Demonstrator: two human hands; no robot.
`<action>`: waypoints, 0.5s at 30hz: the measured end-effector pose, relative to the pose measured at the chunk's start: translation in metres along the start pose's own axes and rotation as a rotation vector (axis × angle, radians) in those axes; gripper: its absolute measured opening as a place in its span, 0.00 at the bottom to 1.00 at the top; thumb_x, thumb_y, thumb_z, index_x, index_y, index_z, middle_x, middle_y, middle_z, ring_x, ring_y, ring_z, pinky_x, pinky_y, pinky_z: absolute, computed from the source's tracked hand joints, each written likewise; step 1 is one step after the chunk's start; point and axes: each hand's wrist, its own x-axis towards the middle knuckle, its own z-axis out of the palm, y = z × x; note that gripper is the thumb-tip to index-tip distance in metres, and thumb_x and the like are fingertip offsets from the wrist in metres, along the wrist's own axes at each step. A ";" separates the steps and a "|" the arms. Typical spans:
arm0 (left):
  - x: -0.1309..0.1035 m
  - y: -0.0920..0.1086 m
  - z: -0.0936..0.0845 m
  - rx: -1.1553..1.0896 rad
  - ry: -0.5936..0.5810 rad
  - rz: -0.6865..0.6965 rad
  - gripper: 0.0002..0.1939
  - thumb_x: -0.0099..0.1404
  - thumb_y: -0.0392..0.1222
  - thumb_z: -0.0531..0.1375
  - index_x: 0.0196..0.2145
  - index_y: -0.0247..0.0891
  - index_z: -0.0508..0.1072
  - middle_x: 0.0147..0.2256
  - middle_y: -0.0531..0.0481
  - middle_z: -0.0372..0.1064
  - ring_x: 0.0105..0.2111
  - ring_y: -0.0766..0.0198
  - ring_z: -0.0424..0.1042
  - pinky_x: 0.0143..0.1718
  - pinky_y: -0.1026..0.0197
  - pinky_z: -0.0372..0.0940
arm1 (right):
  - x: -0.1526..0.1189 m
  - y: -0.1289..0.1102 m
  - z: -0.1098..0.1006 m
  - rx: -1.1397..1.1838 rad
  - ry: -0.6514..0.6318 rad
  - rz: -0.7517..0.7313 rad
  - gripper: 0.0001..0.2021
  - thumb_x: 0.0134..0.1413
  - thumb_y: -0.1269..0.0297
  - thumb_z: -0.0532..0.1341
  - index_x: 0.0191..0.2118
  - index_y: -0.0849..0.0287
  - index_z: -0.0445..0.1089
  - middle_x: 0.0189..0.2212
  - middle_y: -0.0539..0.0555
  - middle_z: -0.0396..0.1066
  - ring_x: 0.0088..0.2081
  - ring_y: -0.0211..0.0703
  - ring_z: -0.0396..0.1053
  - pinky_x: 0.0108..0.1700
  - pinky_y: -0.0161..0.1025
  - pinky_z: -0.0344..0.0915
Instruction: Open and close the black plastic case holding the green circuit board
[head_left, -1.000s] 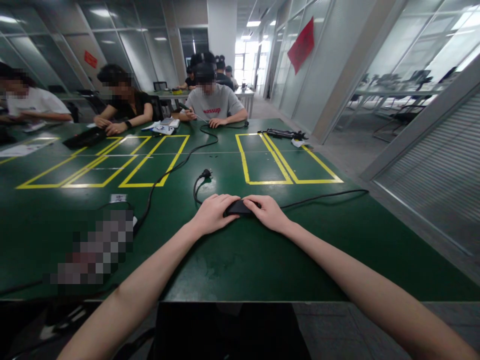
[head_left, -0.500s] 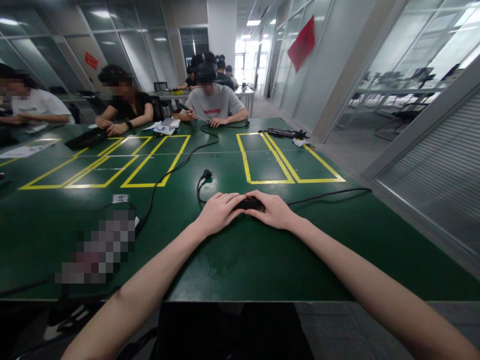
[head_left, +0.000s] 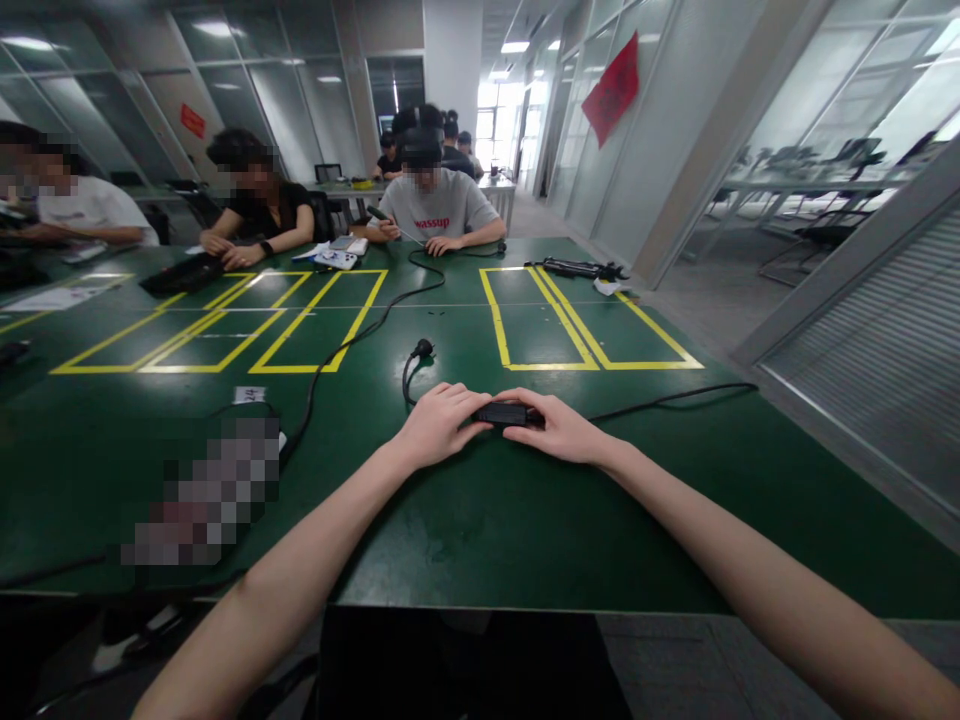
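Note:
A slim black power adapter [head_left: 504, 413] rests on the green table between my two hands, its middle now showing. My left hand [head_left: 442, 425] is closed on its left end, thumb in front and fingers over the top. Around the right end, my right hand [head_left: 561, 425] has its thumb and fingers curled. Beyond my left hand lies a black plug [head_left: 422, 349] on a short curved cord that runs back under that hand. A thin black cable [head_left: 667, 400] trails from my right hand toward the table's right side.
On the left, a blurred-out object [head_left: 214, 490] lies beside a small tag [head_left: 250, 395] and a long black cable [head_left: 309, 395]. Yellow tape outlines [head_left: 592, 366] mark the table [head_left: 525, 540]. A folded black tripod-like item [head_left: 577, 268] lies farther back. Several people sit opposite.
My right hand has slid slightly to the right along the adapter, away from my left hand, so more of the adapter shows. The whole view has shifted a little.

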 end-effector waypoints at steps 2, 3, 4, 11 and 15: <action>0.000 0.000 -0.001 -0.033 0.002 -0.028 0.15 0.75 0.47 0.59 0.52 0.36 0.74 0.43 0.42 0.78 0.43 0.54 0.76 0.47 0.52 0.69 | -0.001 0.002 0.002 -0.051 0.038 -0.012 0.19 0.61 0.56 0.64 0.55 0.55 0.70 0.43 0.55 0.78 0.39 0.47 0.76 0.42 0.41 0.70; 0.000 0.000 -0.001 -0.050 0.002 -0.044 0.15 0.74 0.47 0.59 0.52 0.37 0.74 0.43 0.42 0.78 0.43 0.53 0.76 0.48 0.52 0.70 | -0.001 0.003 0.003 -0.091 0.056 -0.017 0.17 0.61 0.56 0.64 0.53 0.54 0.71 0.42 0.55 0.78 0.37 0.47 0.76 0.41 0.41 0.70; 0.000 -0.001 -0.001 -0.063 0.008 -0.058 0.16 0.73 0.47 0.60 0.53 0.37 0.74 0.44 0.42 0.78 0.44 0.53 0.76 0.48 0.51 0.70 | -0.001 0.005 0.004 -0.130 0.070 -0.025 0.15 0.61 0.56 0.64 0.52 0.54 0.71 0.40 0.54 0.79 0.36 0.47 0.76 0.41 0.41 0.70; -0.003 -0.006 0.000 0.001 0.124 -0.076 0.31 0.71 0.44 0.60 0.69 0.39 0.61 0.68 0.37 0.59 0.69 0.46 0.58 0.69 0.38 0.53 | 0.003 0.030 -0.021 -0.227 0.393 0.031 0.15 0.60 0.55 0.63 0.50 0.54 0.72 0.40 0.56 0.79 0.37 0.50 0.75 0.40 0.43 0.70; -0.004 -0.008 0.003 -0.063 0.085 -0.069 0.22 0.73 0.43 0.58 0.63 0.42 0.70 0.63 0.40 0.68 0.65 0.50 0.64 0.65 0.41 0.60 | -0.002 0.053 -0.065 -0.283 0.774 0.165 0.14 0.57 0.54 0.63 0.45 0.56 0.70 0.39 0.57 0.78 0.41 0.53 0.74 0.42 0.44 0.70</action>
